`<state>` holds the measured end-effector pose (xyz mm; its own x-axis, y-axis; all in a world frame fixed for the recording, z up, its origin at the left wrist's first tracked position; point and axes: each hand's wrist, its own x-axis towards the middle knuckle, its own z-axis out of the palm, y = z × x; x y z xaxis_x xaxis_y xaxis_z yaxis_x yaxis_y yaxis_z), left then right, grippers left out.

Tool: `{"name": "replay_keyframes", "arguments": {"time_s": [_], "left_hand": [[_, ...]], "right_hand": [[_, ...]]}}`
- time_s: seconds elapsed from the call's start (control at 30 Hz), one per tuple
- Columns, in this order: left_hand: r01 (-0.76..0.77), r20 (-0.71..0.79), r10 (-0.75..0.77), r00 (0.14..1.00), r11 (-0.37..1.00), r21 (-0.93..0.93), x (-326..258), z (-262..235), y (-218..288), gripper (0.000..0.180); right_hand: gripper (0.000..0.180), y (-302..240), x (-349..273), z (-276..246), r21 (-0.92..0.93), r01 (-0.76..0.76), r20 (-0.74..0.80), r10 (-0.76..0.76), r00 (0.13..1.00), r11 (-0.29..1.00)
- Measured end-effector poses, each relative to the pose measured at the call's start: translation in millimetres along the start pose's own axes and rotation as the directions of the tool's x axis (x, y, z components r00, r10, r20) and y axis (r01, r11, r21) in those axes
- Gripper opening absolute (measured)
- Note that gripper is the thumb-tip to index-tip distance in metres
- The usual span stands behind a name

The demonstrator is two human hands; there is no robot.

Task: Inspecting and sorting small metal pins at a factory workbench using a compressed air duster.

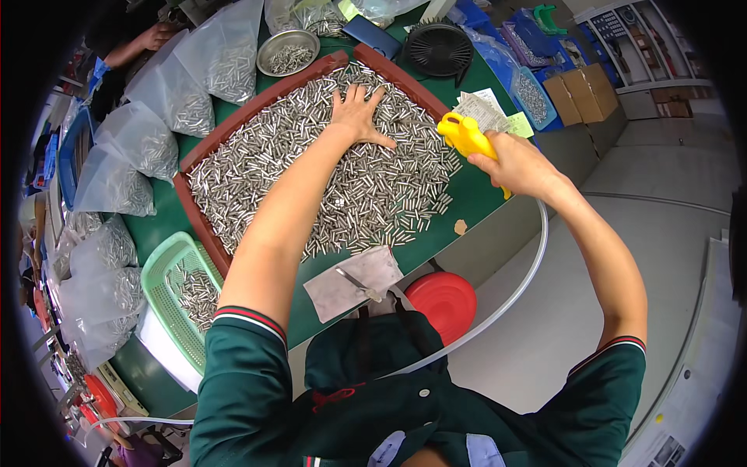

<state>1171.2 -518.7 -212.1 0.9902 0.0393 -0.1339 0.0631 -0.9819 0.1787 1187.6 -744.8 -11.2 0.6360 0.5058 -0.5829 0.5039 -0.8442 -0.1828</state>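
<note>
Head view: wide-fingered left hand (358, 121) rests over the metal pins (389, 187), mid-frame; right hand (520, 165) grips the yellow gun (467, 137), right of centre. Best sweep lightly, gun steady!

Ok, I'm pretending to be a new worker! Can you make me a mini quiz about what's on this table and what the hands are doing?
1. Pick one: the right hand is holding
A) a metal bowl
B) a yellow gun-shaped tool
C) a cardboard box

2. True or false: the left hand is closed in a fist.

3. Fill in the colour: the basket beside the lower-left side of the brown frame is light ____.

Key:
1. B
2. False: it is spread out on the small metal pieces.
3. green
</note>
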Motion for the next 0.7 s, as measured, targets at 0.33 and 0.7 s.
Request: {"name": "replay_keyframes", "arguments": {"time_s": [0.33, 0.7], "left_hand": [[-0.111, -0.133, 0.087, 0.987, 0.976, -0.186, -11, 9, 4, 0.039], [-0.151, -0.187, 0.101, 0.977, 0.950, -0.272, -42, -17, -22, 0.061]], "right_hand": [[0.039, 11, 1, 8, -0.032, 0.081, -0.110, -0.084, 0.990, 0.996], [0.034, 17, 3, 8, 0.012, 0.155, -0.055, -0.154, 0.986, 0.988]]}}
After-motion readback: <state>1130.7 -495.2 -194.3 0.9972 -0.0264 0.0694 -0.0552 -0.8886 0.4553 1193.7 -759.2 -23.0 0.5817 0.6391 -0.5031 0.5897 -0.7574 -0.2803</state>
